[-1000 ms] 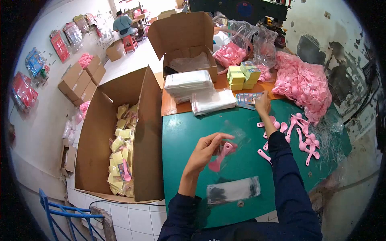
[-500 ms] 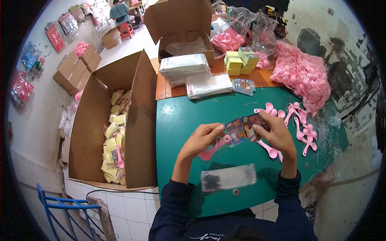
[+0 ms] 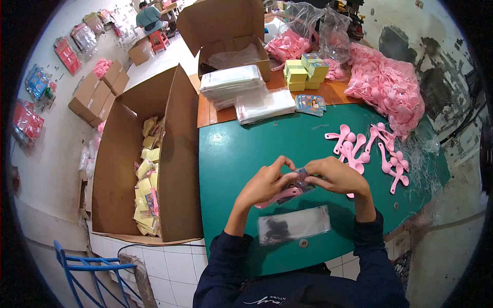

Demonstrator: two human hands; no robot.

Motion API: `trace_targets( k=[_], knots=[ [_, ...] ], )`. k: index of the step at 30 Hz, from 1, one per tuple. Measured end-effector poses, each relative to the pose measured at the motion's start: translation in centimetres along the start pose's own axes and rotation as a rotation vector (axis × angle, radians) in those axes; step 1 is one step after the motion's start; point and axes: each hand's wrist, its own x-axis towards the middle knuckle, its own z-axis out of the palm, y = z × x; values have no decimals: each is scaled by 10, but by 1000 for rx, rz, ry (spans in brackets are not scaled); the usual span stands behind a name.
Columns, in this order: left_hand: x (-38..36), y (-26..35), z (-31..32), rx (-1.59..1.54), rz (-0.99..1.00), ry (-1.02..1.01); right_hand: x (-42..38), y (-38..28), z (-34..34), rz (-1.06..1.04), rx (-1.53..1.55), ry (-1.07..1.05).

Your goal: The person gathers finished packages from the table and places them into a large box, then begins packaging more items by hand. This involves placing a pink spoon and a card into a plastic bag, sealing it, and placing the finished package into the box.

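Note:
My left hand (image 3: 266,184) is closed on a clear plastic bag, with a pink measuring spoon (image 3: 288,193) lying under its fingers. Opposite it, my right hand (image 3: 336,176) pinches the other end of the same packet, its fingertips close to my left ones. Between the two hands a dark printed card (image 3: 302,177) shows in part, tilted and mostly covered by fingers. Whether the card sits fully inside the plastic cannot be made out. Below the hands, flat clear bags (image 3: 294,226) lie on the green table (image 3: 231,169).
Loose pink spoons (image 3: 354,154) lie on the right, before a big bag of spoons (image 3: 385,84). Stacked clear bags (image 3: 233,84), yellow card stacks (image 3: 297,74) and printed cards (image 3: 311,104) stand behind. A tall carton (image 3: 179,169) with filled packets (image 3: 147,190) is at left. A person (image 3: 149,19) sits far back.
My hands have drawn together, and the card, spread out between them before, is now tilted and largely covered. My right hand has shifted left and down slightly. The view has moved a little.

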Motion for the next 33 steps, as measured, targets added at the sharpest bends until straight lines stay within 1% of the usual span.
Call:
trace_targets(
  k=[2, 6, 9, 11, 15, 17, 20, 21, 24, 25, 28, 29, 33],
  knots=[
    [0, 3, 0, 57, -42, 18, 4, -11, -5, 82, 15, -84],
    [1, 2, 0, 172, -63, 52, 7, -5, 4, 183, 136, -23],
    [3, 11, -2, 262, -131, -35, 8, -2, 7, 224, 204, 76],
    [0, 12, -9, 238, -63, -51, 9, -2, 5, 270, 300, 151],
    [-4, 4, -32, 185, 27, -49, 7, 1, 0, 271, 306, 234],
    [-6, 3, -36, 162, 28, 12, 8, -2, 1, 253, 340, 252],
    [-8, 6, -44, 164, -14, 49, 6, -3, -13, 270, 725, 234],
    [-9, 7, -46, 168, -34, 52, 5, 1, -17, 265, 774, 226],
    [-8, 1, -43, 134, 5, 97, 8, -7, -9, 177, 590, 402],
    [-8, 1, -42, 143, -4, 87, 9, -14, -9, 177, 440, 410],
    [-9, 9, -41, 174, -20, 62, 13, -23, -4, 231, 353, 413],
    [-10, 11, -41, 181, -19, 58, 13, -18, 0, 239, 416, 420],
    [-13, 10, -43, 194, 32, 56, 6, -17, -8, 218, 407, 402]
  ],
)
